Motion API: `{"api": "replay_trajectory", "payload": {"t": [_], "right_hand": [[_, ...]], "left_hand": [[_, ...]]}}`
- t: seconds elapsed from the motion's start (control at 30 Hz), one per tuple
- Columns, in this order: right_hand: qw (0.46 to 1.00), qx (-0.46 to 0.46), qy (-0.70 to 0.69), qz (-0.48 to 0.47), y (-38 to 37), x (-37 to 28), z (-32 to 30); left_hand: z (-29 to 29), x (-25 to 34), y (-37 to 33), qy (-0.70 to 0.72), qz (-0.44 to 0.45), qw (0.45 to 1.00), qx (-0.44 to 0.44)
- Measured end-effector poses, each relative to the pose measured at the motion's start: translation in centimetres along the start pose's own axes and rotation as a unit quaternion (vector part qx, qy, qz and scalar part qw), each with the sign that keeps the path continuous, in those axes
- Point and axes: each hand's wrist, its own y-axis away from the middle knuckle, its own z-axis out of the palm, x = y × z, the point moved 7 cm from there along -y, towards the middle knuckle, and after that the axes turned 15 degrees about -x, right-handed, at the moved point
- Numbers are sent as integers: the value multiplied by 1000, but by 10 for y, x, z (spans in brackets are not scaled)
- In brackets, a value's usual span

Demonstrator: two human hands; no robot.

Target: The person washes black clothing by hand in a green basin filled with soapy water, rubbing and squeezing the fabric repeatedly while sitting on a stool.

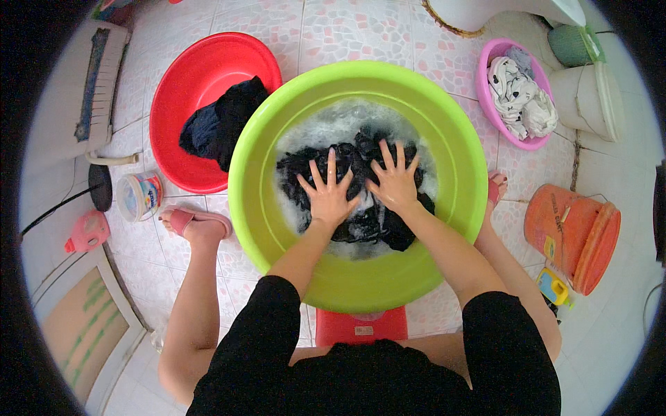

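Observation:
A large lime-green basin [357, 288] stands between my legs with foamy water [340, 116] in it. Wet black clothes [295, 173] lie bunched in the suds. On their left part rests my left hand [331, 196], palm down with the fingers spread. My right hand [397, 182] lies flat beside it on the right part of the cloth, fingers spread too. Neither hand grips anything; the palms' undersides are hidden.
A red basin [170, 118] with dark clothes [225, 125] touches the green one at left. At right are a pink basin [483, 76] of pale clothes, an orange bucket [565, 229] and a yellow bottle [553, 286]. A white tub [135, 197] stands near my left foot.

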Motion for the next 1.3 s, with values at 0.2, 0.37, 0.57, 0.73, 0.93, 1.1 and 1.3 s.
{"api": "replay_trajectory", "payload": {"t": [0.2,0.37,0.57,0.73,0.93,1.1,1.3], "right_hand": [[984,-131,-103,57,-62,18,48],[995,-47,-51,79,-58,-7,2],[982,-24,-174,72,-33,0,-24],[889,95,-431,123,13,58,-24],[577,65,-804,133,76,51,-51],[525,104,-844,-26,125,43,-134],[509,101,-843,-142,158,26,-229]], "left_hand": [[54,-19,-66,197,-25,954,-223],[54,-27,-94,138,30,977,-160],[-23,-53,-88,227,-123,966,-32],[-40,-80,-23,497,-137,857,-3],[-65,-113,46,411,-149,897,56],[-124,-71,89,768,-17,640,24],[-230,-35,144,826,95,553,44]]}}
